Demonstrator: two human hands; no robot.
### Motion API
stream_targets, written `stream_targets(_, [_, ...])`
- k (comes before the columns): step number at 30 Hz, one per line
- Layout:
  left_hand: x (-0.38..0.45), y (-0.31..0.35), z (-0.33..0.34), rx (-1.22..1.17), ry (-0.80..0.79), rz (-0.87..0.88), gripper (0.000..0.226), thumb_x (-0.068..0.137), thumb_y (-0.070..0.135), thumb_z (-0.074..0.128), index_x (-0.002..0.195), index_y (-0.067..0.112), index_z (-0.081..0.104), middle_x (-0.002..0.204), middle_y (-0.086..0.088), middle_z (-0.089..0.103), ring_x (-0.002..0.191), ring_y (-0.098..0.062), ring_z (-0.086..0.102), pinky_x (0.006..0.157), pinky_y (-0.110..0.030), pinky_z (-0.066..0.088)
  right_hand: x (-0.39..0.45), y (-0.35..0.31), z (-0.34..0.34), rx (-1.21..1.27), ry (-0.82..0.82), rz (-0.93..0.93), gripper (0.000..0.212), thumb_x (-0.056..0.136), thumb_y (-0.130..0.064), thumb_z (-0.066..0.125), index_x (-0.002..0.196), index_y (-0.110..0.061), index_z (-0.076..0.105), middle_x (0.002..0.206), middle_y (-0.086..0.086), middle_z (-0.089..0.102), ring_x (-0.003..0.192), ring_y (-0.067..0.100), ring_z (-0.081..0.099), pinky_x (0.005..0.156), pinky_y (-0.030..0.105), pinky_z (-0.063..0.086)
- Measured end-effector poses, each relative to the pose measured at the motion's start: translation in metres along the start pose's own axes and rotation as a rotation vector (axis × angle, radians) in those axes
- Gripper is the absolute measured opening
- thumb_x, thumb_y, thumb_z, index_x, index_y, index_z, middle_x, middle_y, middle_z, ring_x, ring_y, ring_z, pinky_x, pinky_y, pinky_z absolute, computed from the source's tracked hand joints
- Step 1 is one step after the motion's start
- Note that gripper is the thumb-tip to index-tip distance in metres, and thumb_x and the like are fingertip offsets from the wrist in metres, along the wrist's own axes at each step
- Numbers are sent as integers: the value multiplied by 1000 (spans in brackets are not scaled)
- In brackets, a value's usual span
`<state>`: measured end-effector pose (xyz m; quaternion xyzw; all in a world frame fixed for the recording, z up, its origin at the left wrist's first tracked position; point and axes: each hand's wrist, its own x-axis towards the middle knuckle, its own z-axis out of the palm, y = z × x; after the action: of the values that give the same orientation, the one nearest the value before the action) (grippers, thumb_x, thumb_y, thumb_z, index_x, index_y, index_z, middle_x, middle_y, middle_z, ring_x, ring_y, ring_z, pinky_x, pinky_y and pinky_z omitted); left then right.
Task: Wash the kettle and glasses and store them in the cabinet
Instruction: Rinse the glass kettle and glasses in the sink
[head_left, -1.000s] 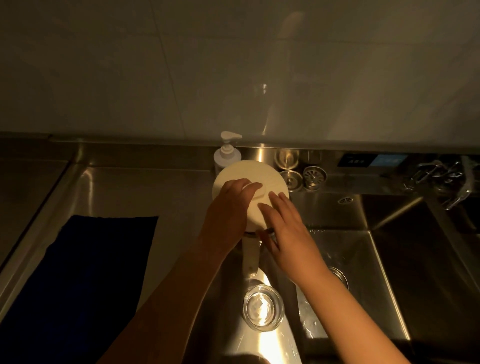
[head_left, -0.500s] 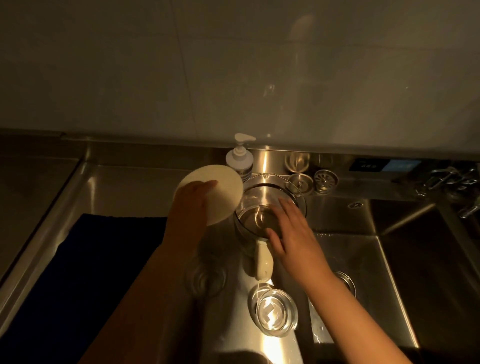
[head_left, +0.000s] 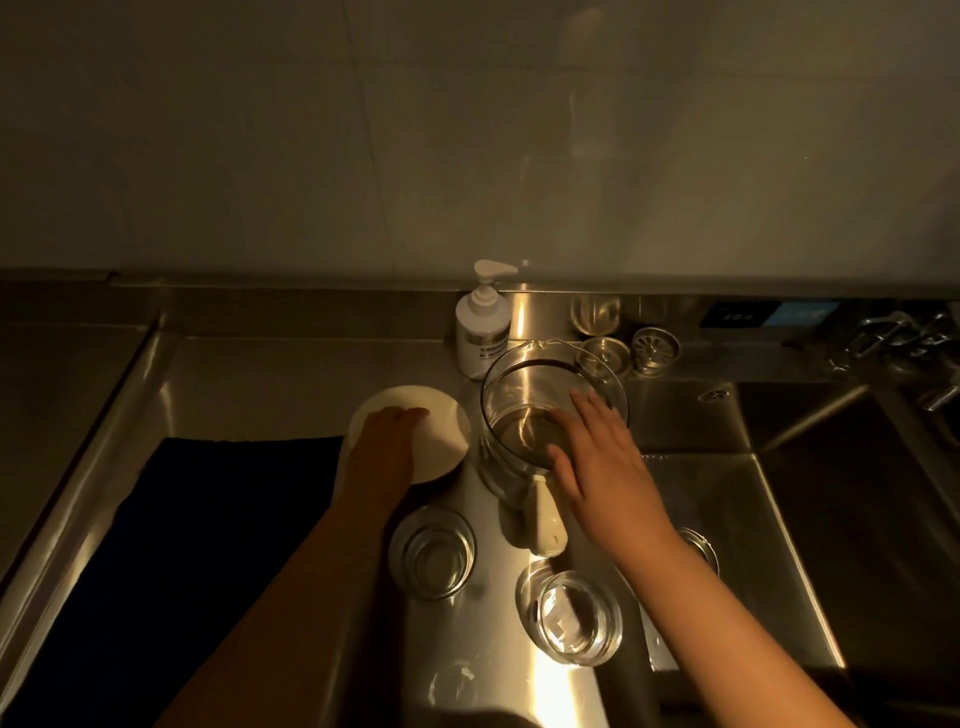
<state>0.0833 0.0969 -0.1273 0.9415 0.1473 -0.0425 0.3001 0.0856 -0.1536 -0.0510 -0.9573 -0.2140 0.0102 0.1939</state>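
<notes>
On a dim steel tabletop (head_left: 270, 384) beside a sink (head_left: 810, 499), a person's left hand (head_left: 387, 441) lies on a round white lid (head_left: 441, 431) at the edge of a dark cloth (head_left: 218, 519); I cannot tell whether its grip closes on the lid. The right hand (head_left: 602, 457), fingers straight and spread, rests over the rim of the open glass kettle (head_left: 524, 415) just right of the lid. Two glasses, one (head_left: 434, 553) nearer the left arm and one (head_left: 571, 618) further right, stand upright close in front of the kettle.
</notes>
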Motion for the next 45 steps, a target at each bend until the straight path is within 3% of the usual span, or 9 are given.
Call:
stream_targets(4, [6,-6,17,51,-92,-53,57,92,21,56,144,23,32,146,-8,34,134,-26,31,111,-44,23,0,-2,2,-9,12,14,46,98,-37,36,141,-20,36,156,4,20,145,18,7,117,30,-2])
stream_targets(10, [16,-8,19,159,-130,15,67,88,18,62,145,21,28,149,-7,28,137,-24,25,110,-40,21,-1,-1,3,-42,7,16,46,99,-38,32,141,-19,37,156,2,19,145,17,8,116,28,-5])
stream_targets(21, [13,-5,13,65,-169,-19,50,97,16,45,145,19,31,146,-9,36,131,-26,36,106,-38,27,-2,-2,1,-83,18,-23,43,100,-36,28,137,-19,44,154,5,25,144,19,11,117,30,-6])
stream_targets(26, [-18,21,-2,-116,50,78,46,99,23,44,143,15,36,144,-11,40,129,-26,39,106,-37,28,-3,-2,1,-93,41,-52,40,101,-32,31,132,-16,50,149,7,34,142,21,18,116,29,-7])
stream_targets(33, [-108,98,-2,-99,231,355,44,97,28,47,137,12,43,135,-6,52,122,-19,49,99,-26,34,-5,-1,-1,-73,57,-88,37,100,-32,34,127,-14,54,147,8,37,141,23,22,115,31,-6])
stream_targets(37, [-136,115,17,-65,232,331,50,98,32,44,142,10,36,142,-8,45,130,-18,42,108,-32,34,-7,1,-3,-83,65,-128,38,100,-32,32,124,-14,55,146,7,38,139,21,23,114,31,-8])
stream_targets(42, [-147,122,46,6,121,329,69,95,40,45,150,18,9,158,-2,7,144,-16,10,115,-26,17,-14,6,-2,-95,51,-166,41,100,-34,29,133,-18,49,148,2,36,141,17,20,117,32,-6])
stream_targets(45, [-152,126,60,25,128,296,72,93,34,53,149,13,14,158,-9,5,143,-24,19,110,-29,27,-20,14,-3,-101,71,-238,41,100,-30,36,137,-16,43,145,3,39,139,18,24,117,30,-6])
